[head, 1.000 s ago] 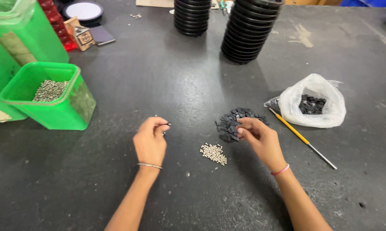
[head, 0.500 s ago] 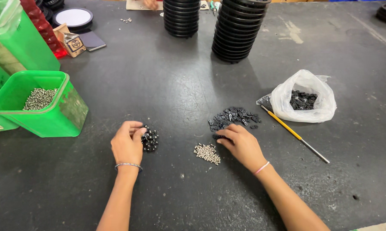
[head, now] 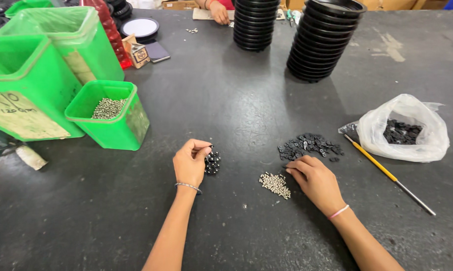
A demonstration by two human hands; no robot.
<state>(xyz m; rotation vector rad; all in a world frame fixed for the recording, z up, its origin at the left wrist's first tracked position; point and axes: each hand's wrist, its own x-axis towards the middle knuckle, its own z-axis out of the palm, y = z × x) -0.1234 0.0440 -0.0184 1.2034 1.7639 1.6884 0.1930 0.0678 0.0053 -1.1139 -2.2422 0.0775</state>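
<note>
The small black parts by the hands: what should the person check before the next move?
1. Left hand touching the cluster of black pieces: ok.
2. Right hand between the pile of small black parts and the pile of silver screws: ok.
3. A part pinched in the right fingers: cannot tell.
4. Plastic bag of black parts open: ok.
5. Yellow-handled tool clear of both hands: ok.
</note>
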